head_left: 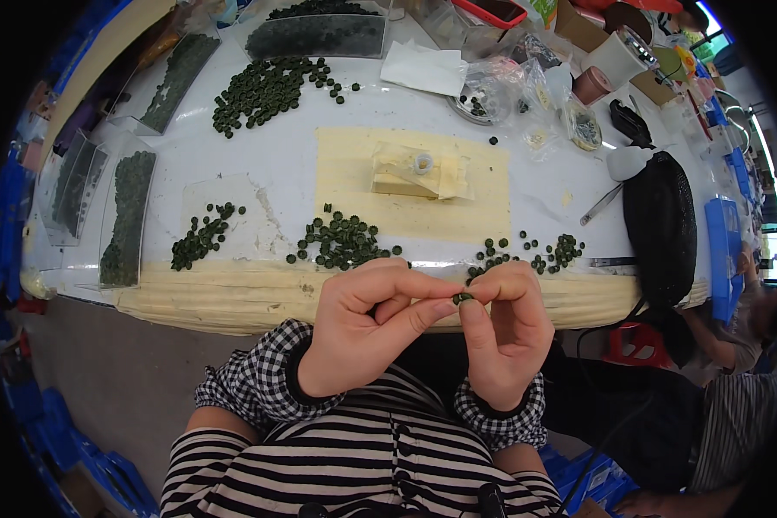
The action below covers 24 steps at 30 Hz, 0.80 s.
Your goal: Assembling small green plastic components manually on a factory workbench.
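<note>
My left hand (358, 324) and my right hand (511, 332) meet over the table's near edge. Thumb and forefinger of each pinch a small dark green round piece (462, 297) between them; its finer shape is mostly hidden by the fingertips. Just beyond my left hand lies a heap of similar green pieces with notched rims (341, 239). Past my right hand is a looser group of the same pieces (565, 249). Another small pile (200, 237) lies farther left. In the middle stands a tape-covered block (406, 183) with a small clear ring (422, 162) on top.
A large spread of green pieces (263, 93) lies at the back left, near clear trays (128, 216) filled with more. Tweezers (601, 205), a white bottle (628, 161) and a black mesh-covered object (660, 226) sit right. Another person's arm (715, 341) shows at far right.
</note>
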{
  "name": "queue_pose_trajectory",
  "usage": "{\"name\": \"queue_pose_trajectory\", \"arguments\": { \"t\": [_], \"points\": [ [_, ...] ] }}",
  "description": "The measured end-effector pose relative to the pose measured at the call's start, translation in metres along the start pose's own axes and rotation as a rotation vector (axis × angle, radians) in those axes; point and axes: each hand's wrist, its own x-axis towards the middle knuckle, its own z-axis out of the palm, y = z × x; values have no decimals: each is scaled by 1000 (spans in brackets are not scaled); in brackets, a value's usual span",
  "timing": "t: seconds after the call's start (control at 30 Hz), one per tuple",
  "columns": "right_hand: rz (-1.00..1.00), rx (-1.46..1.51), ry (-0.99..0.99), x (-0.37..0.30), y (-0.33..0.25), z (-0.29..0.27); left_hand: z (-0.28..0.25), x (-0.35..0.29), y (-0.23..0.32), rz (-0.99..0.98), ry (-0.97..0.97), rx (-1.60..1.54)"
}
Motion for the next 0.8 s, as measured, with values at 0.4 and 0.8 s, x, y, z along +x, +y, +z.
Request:
{"name": "queue_pose_trajectory", "arguments": {
  "t": [0.4, 0.8],
  "points": [
    [36, 110, 90, -5, 7, 3, 0, 1, 5, -318, -6, -322],
    [-250, -202, 114, -2, 6, 6, 1, 0, 3, -350, 2, -419]
  ]
}}
